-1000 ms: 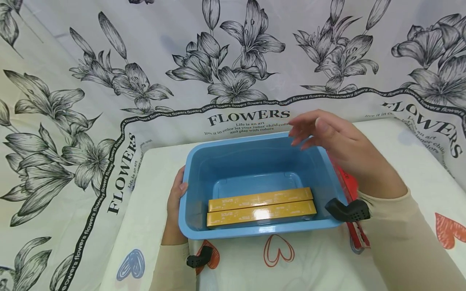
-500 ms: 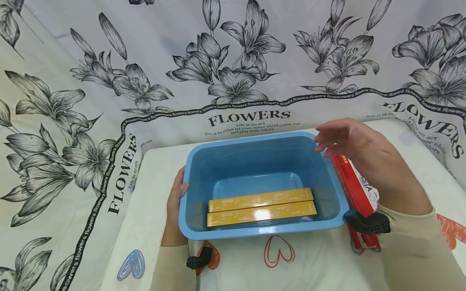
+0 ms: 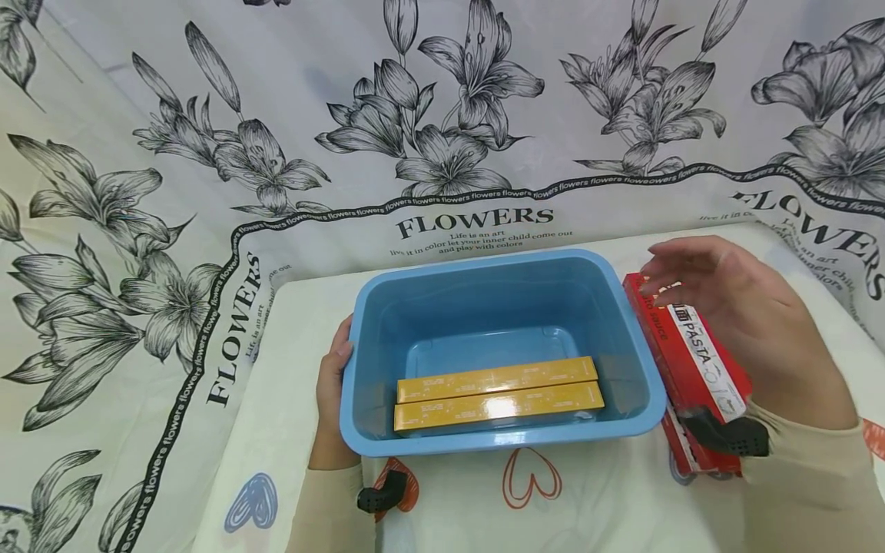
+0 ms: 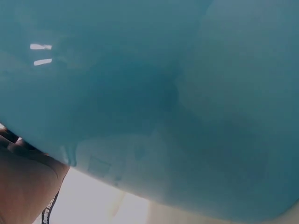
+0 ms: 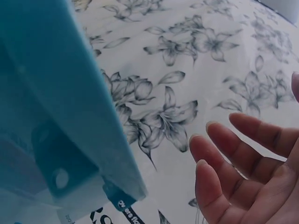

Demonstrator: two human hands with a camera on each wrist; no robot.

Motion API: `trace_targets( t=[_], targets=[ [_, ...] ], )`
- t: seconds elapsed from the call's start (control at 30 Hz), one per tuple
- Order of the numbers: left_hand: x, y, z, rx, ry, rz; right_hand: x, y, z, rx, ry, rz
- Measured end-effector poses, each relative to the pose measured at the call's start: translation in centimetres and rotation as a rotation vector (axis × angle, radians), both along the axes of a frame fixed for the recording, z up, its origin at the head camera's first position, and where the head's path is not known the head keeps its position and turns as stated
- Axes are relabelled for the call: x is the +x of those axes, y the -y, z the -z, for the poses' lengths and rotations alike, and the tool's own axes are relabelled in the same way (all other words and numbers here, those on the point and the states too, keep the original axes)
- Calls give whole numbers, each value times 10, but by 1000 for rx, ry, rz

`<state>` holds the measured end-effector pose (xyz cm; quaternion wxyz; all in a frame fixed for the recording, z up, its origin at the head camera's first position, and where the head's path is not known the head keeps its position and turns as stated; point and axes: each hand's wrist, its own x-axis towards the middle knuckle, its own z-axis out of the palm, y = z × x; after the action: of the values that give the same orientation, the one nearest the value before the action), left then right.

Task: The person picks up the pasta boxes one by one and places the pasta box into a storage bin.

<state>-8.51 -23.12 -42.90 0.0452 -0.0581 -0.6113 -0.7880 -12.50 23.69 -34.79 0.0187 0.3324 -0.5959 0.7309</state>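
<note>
A blue plastic basin (image 3: 505, 439) stands on the table with two long yellow boxes (image 3: 498, 393) lying side by side along its near inner wall. At the basin's left side, my left hand (image 3: 333, 403) holds the rim, its thumb against the edge. The left wrist view is filled by the basin's blue wall (image 4: 140, 93), with part of that hand low at the left. My right hand (image 3: 754, 322) is off the basin's right side, fingers loosely bent and holding nothing. Below it lie red pasta boxes (image 3: 667, 361), partly covered by the hand and wrist.
A white cloth with heart prints (image 3: 456, 499) covers the table. Behind it hangs a white curtain with black flower drawings (image 3: 449, 115). Each wrist wears a black camera mount; one mount (image 3: 726, 434) overlaps the pasta boxes.
My right hand has moved right, from over the basin's far right corner to above the pasta boxes, uncovering their label. The left thumb has drawn back slightly; basin and yellow boxes stay put.
</note>
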Motion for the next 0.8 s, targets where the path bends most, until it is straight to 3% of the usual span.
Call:
trace_targets(
  t=[0.1,0.23,0.47,0.7,0.8],
  targets=[
    [1,-2,0,42,-21,11,3,-6,6,-33,9,11],
    [2,-4,-2,73,-12,-4,8,-14,12,-32,48,84],
    [1,-5,-3,135,-10,-12,4,-24,20,-94,-3,25],
    [0,-1,-1,139,-74,56,1,-32,23,-167,-24,-35],
    [0,0,-1,124,-72,54,2,-38,24,-173,-4,26]
  ],
)
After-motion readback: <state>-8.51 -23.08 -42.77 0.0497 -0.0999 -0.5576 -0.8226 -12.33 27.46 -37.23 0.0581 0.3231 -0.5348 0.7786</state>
